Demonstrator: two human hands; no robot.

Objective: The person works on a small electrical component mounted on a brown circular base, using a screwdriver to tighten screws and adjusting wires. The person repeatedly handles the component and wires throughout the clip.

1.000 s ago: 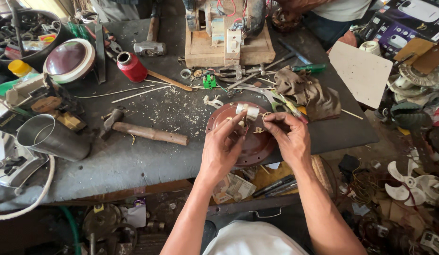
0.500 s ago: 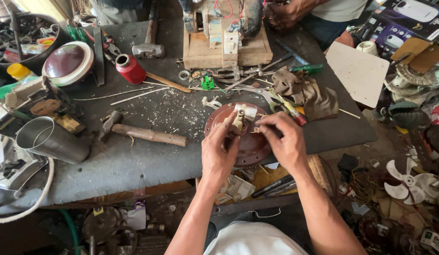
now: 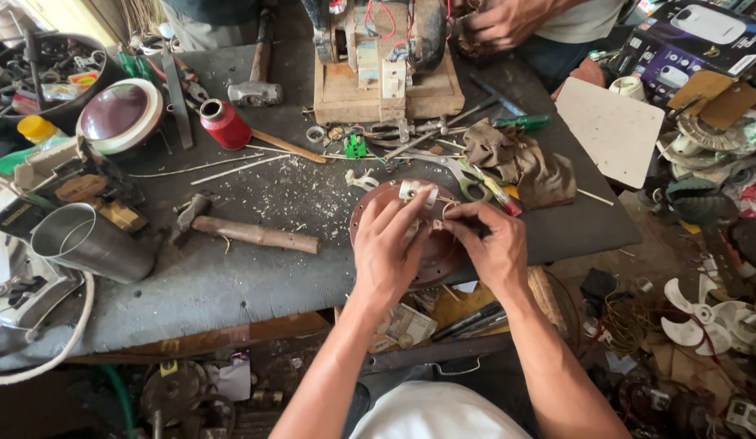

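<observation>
Head view, looking down on the workbench (image 3: 231,284). Containers first: dark bowl (image 3: 61,73) at the far left corner, crammed w/ small tools and odd parts. Steel cup (image 3: 89,242) lies on its side near the left edge, mouth up-left, inside looks bare. Round maroon lid w/ white rim (image 3: 119,114) beside the bowl; red thread spool (image 3: 226,124) just right of it.

Both forearms come up from the near edge and meet over the round reddish-brown metal plate (image 3: 378,213), which sits at the near edge, right of centre, partly overhanging it. Left hand (image 3: 390,244) lies flat-ish on the plate, fingers spread and bent, tips by a small white block (image 3: 412,192) at the plate's far side. Right hand (image 3: 490,242) curled, thumb and forefinger pinched on a small bit right next to the left fingers; too small to tell what. Hands touching, close together.

Hammer (image 3: 248,232) lies left of the plate. Another person's hand (image 3: 500,23) at the far edge by the wooden-based machine (image 3: 386,81).
</observation>
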